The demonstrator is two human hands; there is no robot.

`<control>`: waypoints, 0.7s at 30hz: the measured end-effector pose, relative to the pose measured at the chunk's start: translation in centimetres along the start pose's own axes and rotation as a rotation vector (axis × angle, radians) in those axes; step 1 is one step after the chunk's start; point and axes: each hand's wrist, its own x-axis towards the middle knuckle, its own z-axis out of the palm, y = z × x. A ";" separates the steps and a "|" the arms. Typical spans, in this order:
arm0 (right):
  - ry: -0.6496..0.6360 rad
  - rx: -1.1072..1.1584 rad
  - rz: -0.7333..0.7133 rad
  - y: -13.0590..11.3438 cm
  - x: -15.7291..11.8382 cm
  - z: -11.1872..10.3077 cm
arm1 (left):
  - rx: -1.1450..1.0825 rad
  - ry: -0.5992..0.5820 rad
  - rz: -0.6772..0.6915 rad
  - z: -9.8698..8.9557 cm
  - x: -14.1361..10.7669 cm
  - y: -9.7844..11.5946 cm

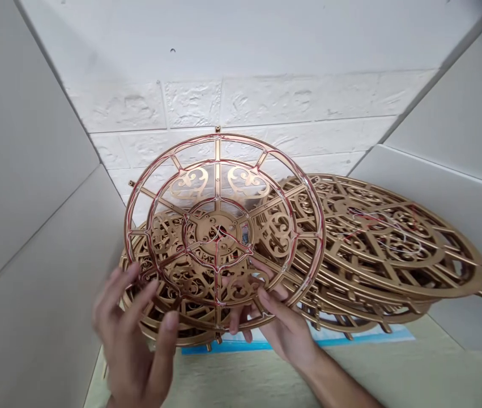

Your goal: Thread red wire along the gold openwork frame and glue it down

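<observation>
Your right hand (285, 334) grasped the round gold frame (204, 226) at its lower edge, thumb on the side facing you and fingers curled behind. Your left hand (132, 334) was loose and spread, blurred beside the frame's lower left rim; whether its fingertips met the metal, you could not have told from this view.

The frame stood raised and tilted before you, its rings and spokes lined with red and pale wires (237, 243) that gathered at the hub. The step in hand looked to be holding and handling this wired side, with the right hand bearing the weight. A next move called for a steady right grip and for left fingers placed on bare rim or spoke, clear of the wires.

Behind and below it lay a left stack (198, 340) of similar gold pieces, partly seen through the openwork. To the right, a larger right stack (372, 283) leaned in overlapping layers, with loose wiring (370, 216) across its top piece; the held frame's edge overlapped it in view, so a snag seemed possible.

Beyond rose the white brick-patterned wall (266, 102).
</observation>
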 end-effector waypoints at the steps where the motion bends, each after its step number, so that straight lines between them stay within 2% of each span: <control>1: -0.013 -0.001 -0.002 0.2 0.1 -0.1 | 0.139 -0.168 0.157 0.0 0.5 0.6; 3: -0.029 0.006 -0.008 0.6 0.1 -0.3 | 0.220 -0.338 0.384 0.5 1.6 1.9; 6: -0.039 0.021 -0.021 1.0 0.0 -0.5 | 0.249 -0.414 0.472 1.9 3.0 3.1; 11: -0.067 0.039 -0.016 0.7 -0.3 -0.3 | 0.248 -0.371 0.508 3.7 3.8 2.8; 21: -0.049 0.026 -0.033 0.0 0.0 0.3 | 0.260 -0.321 0.578 5.0 4.6 1.8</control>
